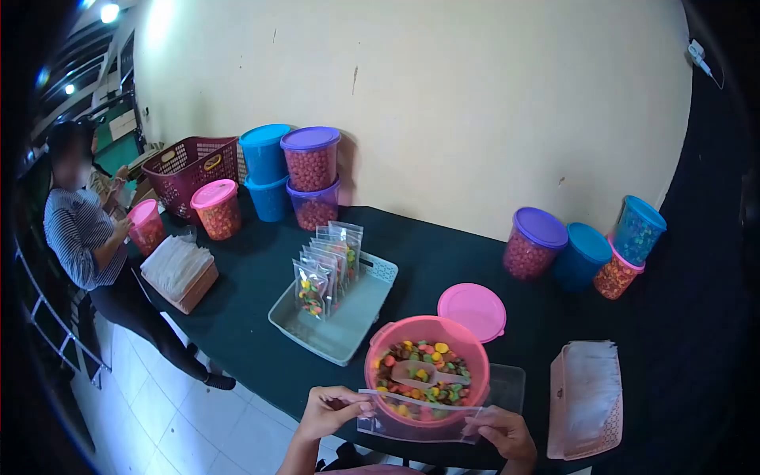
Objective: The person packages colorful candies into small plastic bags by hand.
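Observation:
My left hand (pixel 332 412) pinches one end of a clear plastic pouch (pixel 412 427), and my right hand (pixel 507 433) pinches the other. Stretched sideways between them, the pouch looks flat, with nothing visible inside. It overlaps the near rim of a round pink tub (pixel 481 368). Colourful candy-like pieces (pixel 435 348) fill the tub, and a translucent scoop (pixel 416 372) lies on top of them with some pieces in it. Behind the tub sits its pink lid (pixel 473 312). A clear flat-looking item (pixel 508 386) is partly hidden behind my right hand.
A grey-green tray (pixel 332 336) holds several filled pouches (pixel 328 265). Baskets of pouches stand right (pixel 558 427) and left (pixel 194 293). Lidded tubs (pixel 311 162) and a maroon crate (pixel 178 186) line the wall side. A person in a striped top (pixel 79 229) stands left; another is behind.

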A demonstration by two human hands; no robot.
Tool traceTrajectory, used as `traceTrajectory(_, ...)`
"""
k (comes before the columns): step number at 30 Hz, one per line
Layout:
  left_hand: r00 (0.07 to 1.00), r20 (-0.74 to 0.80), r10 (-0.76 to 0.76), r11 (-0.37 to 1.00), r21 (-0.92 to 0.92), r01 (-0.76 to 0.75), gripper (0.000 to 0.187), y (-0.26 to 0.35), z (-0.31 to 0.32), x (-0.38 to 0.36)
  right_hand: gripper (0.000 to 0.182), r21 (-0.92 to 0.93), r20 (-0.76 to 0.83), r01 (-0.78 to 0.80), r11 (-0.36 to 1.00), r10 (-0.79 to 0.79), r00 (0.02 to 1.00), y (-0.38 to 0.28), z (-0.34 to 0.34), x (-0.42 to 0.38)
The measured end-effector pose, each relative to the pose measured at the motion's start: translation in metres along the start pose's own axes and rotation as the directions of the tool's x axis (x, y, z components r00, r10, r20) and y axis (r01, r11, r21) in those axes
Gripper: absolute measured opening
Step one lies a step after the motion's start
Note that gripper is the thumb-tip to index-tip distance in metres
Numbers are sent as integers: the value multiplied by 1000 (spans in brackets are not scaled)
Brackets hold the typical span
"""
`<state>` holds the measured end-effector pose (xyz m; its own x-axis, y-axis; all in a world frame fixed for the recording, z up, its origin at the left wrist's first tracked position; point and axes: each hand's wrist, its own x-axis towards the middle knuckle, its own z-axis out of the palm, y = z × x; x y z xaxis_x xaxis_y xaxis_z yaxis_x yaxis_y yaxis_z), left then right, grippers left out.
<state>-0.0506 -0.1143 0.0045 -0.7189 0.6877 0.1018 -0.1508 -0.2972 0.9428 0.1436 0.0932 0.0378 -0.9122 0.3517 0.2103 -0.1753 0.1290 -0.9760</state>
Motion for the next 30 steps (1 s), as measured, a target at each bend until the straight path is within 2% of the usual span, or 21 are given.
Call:
traceTrajectory(4,999,10,52,997,-66,-51,6,16,-55,7,11,15,16,15,1000,-15,1000,23,38,25)
traceTrajectory(6,999,24,36,996,-81,-34,5,15,-77,11,7,82,-98,-21,996,29,995,21,61,32)
traceTrajectory(11,997,73,15,995,-96,-8,5,17,-99,24,8,120,-162,-23,992,43,986,21,97,39)
traceTrajectory(13,957,-216,196,981,40,-192,11,15,-90,34,8,104,-169,-13,995,31,985,21,108,39)
traceTrajectory(14,793,-380,475,853,420,-310,15,22,-80,40,8,157,-234,-19,987,56,971,20,117,41)
traceTrajectory(15,795,-379,474,855,412,-314,15,23,-84,37,9,210,-294,-18,977,81,952,20,126,44)
traceTrajectory(16,782,-257,568,766,513,-388,14,22,-91,34,9,202,-297,-13,979,74,952,21,133,47)
traceTrajectory(17,755,-122,644,655,598,-462,13,21,-95,32,9,175,-369,44,984,24,929,24,141,50)
traceTrajectory(18,797,42,603,689,475,-547,12,24,-96,27,10,146,-438,97,985,-23,899,27,148,52)
traceTrajectory(19,913,80,400,857,320,-404,14,34,-85,16,10,143,-437,99,985,-27,899,29,154,57)
traceTrajectory(21,914,246,322,891,247,-381,26,43,-64,15,13,38,-368,201,979,-173,914,35,162,61)
traceTrajectory(22,912,321,254,910,241,-338,35,50,-60,14,24,-28,-305,122,992,-124,944,37,161,60)
traceTrajectory(23,899,394,191,923,239,-301,45,55,-59,15,24,-29,-295,129,991,-132,946,39,161,64)
traceTrajectory(25,886,406,226,911,233,-339,47,56,-58,18,13,87,-35,377,922,-375,926,44,161,79)
traceTrajectory(26,878,419,233,915,210,-343,47,59,-57,20,16,212,-77,405,890,-398,914,48,164,84)
traceTrajectory(27,870,432,238,920,188,-345,47,59,-56,21,16,212,-68,418,883,-413,908,42,165,94)
traceTrajectory(29,841,458,289,887,202,-414,50,53,-54,25,19,537,77,391,747,-505,860,21,164,108)
traceTrajectory(30,856,448,258,905,197,-376,50,55,-51,26,21,561,-28,307,769,-353,935,16,165,100)
